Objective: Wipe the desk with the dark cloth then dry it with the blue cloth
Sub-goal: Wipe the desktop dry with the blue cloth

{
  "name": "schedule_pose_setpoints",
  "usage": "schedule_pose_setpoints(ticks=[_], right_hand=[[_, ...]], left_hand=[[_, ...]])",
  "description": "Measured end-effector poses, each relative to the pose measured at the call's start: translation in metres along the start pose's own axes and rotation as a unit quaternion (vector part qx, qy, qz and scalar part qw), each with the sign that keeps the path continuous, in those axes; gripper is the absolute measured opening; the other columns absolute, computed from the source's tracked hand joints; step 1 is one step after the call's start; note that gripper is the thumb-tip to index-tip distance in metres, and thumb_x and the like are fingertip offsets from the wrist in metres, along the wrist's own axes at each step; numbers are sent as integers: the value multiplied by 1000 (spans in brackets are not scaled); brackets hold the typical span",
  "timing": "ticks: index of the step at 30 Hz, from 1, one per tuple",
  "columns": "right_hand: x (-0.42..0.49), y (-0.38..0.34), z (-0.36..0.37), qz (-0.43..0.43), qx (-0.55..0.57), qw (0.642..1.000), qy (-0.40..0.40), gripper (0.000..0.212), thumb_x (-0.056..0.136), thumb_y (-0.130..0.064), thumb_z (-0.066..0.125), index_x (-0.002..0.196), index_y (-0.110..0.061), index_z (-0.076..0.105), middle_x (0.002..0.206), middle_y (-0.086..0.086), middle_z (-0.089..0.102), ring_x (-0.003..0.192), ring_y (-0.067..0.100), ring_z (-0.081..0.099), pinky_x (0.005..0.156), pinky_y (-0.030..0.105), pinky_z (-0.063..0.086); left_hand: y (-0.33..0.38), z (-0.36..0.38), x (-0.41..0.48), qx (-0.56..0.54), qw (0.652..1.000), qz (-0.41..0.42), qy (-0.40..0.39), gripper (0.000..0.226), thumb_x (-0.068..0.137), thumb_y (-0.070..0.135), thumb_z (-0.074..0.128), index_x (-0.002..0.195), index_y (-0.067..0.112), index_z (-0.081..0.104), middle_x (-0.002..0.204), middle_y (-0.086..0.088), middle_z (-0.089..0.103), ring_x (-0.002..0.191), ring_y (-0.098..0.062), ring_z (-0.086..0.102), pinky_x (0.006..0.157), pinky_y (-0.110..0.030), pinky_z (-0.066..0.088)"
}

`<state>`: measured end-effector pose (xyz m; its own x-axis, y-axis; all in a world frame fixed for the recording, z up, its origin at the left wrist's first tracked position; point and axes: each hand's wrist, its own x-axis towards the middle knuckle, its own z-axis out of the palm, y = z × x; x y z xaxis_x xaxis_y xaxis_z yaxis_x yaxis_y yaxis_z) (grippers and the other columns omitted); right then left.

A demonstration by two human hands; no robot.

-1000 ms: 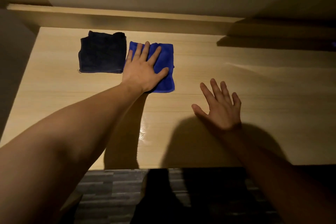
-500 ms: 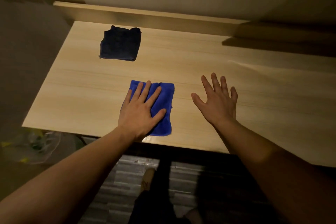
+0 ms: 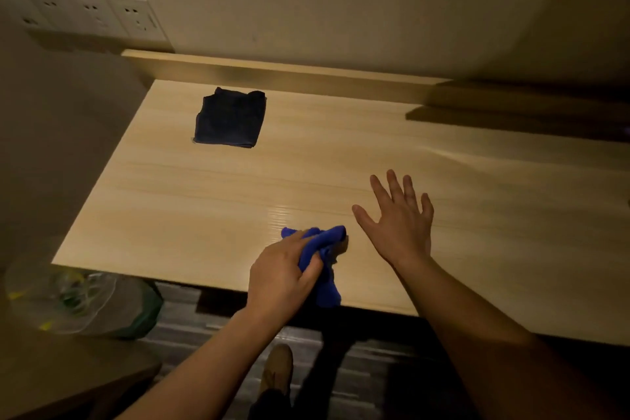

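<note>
The blue cloth (image 3: pixel 324 249) is bunched up at the desk's front edge, with part of it hanging over the edge. My left hand (image 3: pixel 281 274) is closed around it. My right hand (image 3: pixel 397 220) lies flat on the light wooden desk (image 3: pixel 204 201), fingers spread, just right of the blue cloth. The dark cloth (image 3: pixel 230 122) rests folded at the back left of the desk, well away from both hands.
A low wooden ledge (image 3: pixel 289 73) runs along the desk's back under the wall. Wall sockets (image 3: pixel 92 17) sit at the upper left. A bin with a clear plastic liner (image 3: pixel 78 300) stands on the floor left of the desk. My foot (image 3: pixel 278 368) shows below.
My left hand dragged the blue cloth from beside the dark cloth to the front edge, then went from flat on it to gripping it bunched. My right hand stayed flat.
</note>
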<state>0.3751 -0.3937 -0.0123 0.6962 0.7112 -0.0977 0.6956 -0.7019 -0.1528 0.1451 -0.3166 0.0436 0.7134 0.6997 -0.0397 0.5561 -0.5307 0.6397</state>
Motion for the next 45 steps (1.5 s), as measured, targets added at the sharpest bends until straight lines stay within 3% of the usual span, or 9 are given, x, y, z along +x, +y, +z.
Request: schedule_pose_setpoints(ticks=[5,7,9,12,17,22,30,36,45], right_hand=[[1,0,0,-2,-12,1000,-6,83,89,-82,16,162,-43,16,175,-8,4,160,20,-5,124,55,5],[1,0,1,0,-6,1000,5,83,90,-85,12,161,-43,23,174,-8,6,160,19,-5,124,56,5],[1,0,3,2,-1,1000,9,85,89,-87,5,161,-44,23,174,-9,6,160,18,-4,124,55,3],[2,0,4,6,5,1000,-5,84,87,-88,4,162,-48,9,173,-11,0,159,17,-9,124,55,0],[5,-5,-10,25,38,998,-33,80,89,-84,20,159,-47,24,174,-10,12,160,17,1,124,53,6],[71,-34,-42,-26,62,994,84,59,99,-63,40,151,-36,44,161,-3,39,150,20,30,117,48,26],[204,-56,-35,-80,-2,995,-56,77,94,-80,35,161,-44,21,173,-5,17,159,24,7,121,60,13],[193,-55,-17,-55,-33,997,-39,91,80,-96,9,160,-52,1,175,-9,1,160,29,-8,117,76,2],[127,-58,-7,-55,-31,998,-27,87,84,-92,9,160,-51,0,175,-9,-3,159,32,-8,116,78,2]], left_hand=[[50,-5,128,9,996,64,63,45,103,42,46,140,30,68,131,0,74,108,-29,70,76,-34,49],[66,-1,188,31,996,86,18,49,106,47,49,149,27,59,145,-6,65,124,-33,64,93,-40,49],[75,2,236,94,987,80,-106,75,104,68,43,168,33,25,173,-11,27,158,-37,24,124,-57,21],[57,6,263,157,971,45,-177,92,95,87,28,168,41,-4,178,-5,-11,162,-34,-13,123,-68,-7],[-27,-1,206,195,975,4,-110,72,107,66,14,169,32,-3,178,-6,-12,162,-30,-15,128,-59,-5],[-70,5,180,237,968,17,-77,71,107,61,1,169,29,-10,177,-4,-17,162,-25,-19,131,-49,-6],[-79,13,179,240,969,36,-41,70,107,60,3,170,28,-4,178,-5,-9,163,-24,-13,130,-48,-6],[-79,16,179,247,968,33,-36,70,108,59,5,170,28,-2,178,-5,-8,163,-24,-12,129,-48,-8],[-73,11,178,247,968,29,-42,71,108,59,8,171,25,2,179,-7,-2,164,-26,-6,130,-51,-2]])
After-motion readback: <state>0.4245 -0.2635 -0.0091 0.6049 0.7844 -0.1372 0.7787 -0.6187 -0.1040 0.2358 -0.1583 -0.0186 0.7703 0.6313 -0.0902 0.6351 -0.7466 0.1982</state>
